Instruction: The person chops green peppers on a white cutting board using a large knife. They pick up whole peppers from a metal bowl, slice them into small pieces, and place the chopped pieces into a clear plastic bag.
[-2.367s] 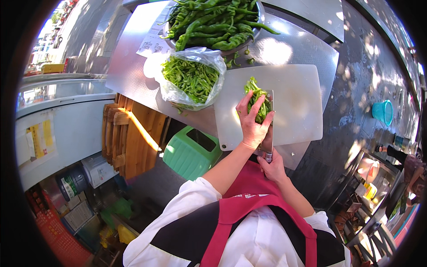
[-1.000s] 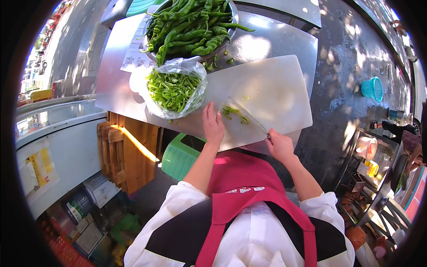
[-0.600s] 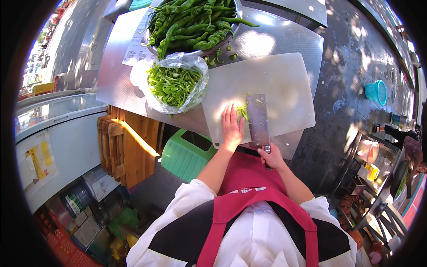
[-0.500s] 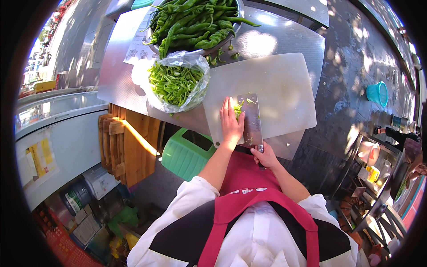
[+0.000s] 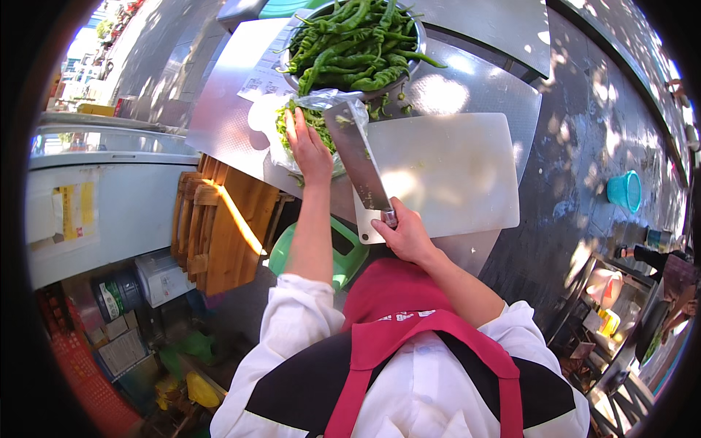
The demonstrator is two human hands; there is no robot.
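My left hand point(image 5: 309, 150) is at the clear plastic bag point(image 5: 334, 97) of chopped green pepper point(image 5: 315, 120), fingers stretched out over the pieces. My right hand point(image 5: 401, 232) grips the handle of a wide cleaver point(image 5: 358, 157); its flat blade reaches up-left across the bag's right side. Beneath and right of the blade lies a pale cutting board point(image 5: 456, 171), with only small bits visible on it. Behind the bag stands a metal bowl point(image 5: 413, 64) heaped with long green peppers point(image 5: 347, 47). Some stems point(image 5: 380, 107) lie beside the bowl.
The steel table point(image 5: 504, 102) holds paper sheets point(image 5: 259, 80) at back left. A green stool point(image 5: 350, 259) is underneath. Stacked wooden pieces point(image 5: 226, 248) and a white freezer point(image 5: 102, 212) stand left. At right are a turquoise tub point(image 5: 624, 191), a cluttered rack point(image 5: 610, 306) and a person point(image 5: 675, 285).
Both hands and the cleaver have moved up-left from the board to the bag. The little pile of cut pepper that lay under them on the board is no longer there.
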